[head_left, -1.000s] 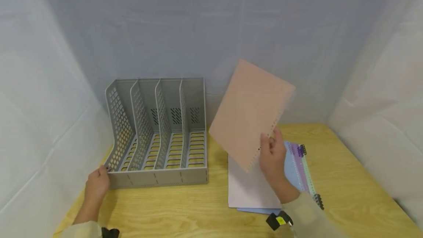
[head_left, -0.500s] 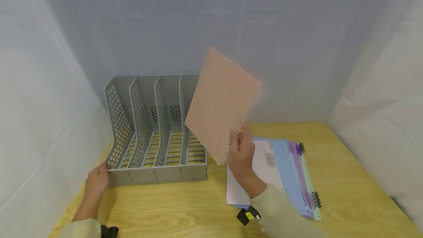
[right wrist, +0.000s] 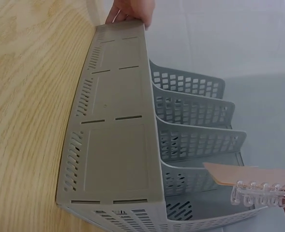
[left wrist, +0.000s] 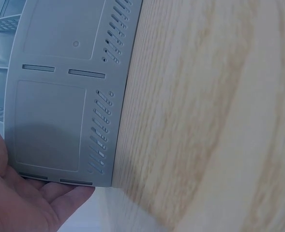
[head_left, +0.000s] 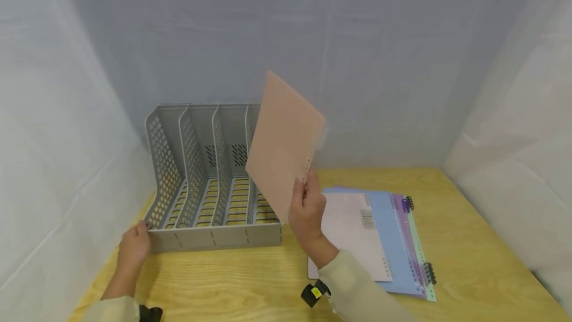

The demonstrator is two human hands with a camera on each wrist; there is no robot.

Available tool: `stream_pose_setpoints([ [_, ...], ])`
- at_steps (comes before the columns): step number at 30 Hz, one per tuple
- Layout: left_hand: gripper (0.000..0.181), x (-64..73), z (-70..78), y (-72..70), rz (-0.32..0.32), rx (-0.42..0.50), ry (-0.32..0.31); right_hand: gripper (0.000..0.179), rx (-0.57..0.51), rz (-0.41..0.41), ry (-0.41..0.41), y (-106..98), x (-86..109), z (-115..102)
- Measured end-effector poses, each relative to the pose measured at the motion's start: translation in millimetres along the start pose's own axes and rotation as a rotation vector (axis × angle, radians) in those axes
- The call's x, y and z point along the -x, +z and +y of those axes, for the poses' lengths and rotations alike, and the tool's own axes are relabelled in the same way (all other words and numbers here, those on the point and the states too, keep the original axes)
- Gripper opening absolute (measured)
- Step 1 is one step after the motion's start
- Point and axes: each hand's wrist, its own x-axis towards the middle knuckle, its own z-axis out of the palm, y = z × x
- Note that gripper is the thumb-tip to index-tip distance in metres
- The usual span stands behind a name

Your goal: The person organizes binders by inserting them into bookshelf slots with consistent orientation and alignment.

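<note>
A grey desk file rack [head_left: 214, 238] with upright perforated dividers stands on the wooden table. My left hand [head_left: 135, 246] grips its front left corner; in the left wrist view the fingers [left wrist: 67, 200] lie along the rack's side. My right hand [head_left: 307, 207] pinches a peach loose-leaf notebook [head_left: 286, 143] by its bound edge, raised and tilted in front of the rack's rightmost compartment. Clear plastic rings [right wrist: 261, 194] line that edge in the right wrist view, where the notebook's corner overlaps the compartment's opening. Most of the right hand is out of that view.
Right of the rack lies a fanned stack of notebooks: a pale pink one [head_left: 353, 242] on top, then blue [head_left: 385, 222], purple [head_left: 404, 222] and light green ones, with black rings at the right edge. White sheeting [head_left: 380, 63] encloses the table at the back and sides.
My right hand has carried the peach notebook left, from over the stack to the rack's right end, turning it more edge-on. The pale pink notebook has come into fuller view. My left hand stays put.
</note>
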Motion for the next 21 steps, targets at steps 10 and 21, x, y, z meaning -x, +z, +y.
stream_pose_setpoints([
  [10,0.07,0.8,-1.5,0.9,0.022,-0.023,0.027,0.041,0.042,0.033,0.017,4.0,5.3,2.9],
  [21,0.069,0.7,-1.8,0.3,0.022,-0.029,0.026,0.042,0.077,0.095,-0.016,3.7,3.4,5.7],
])
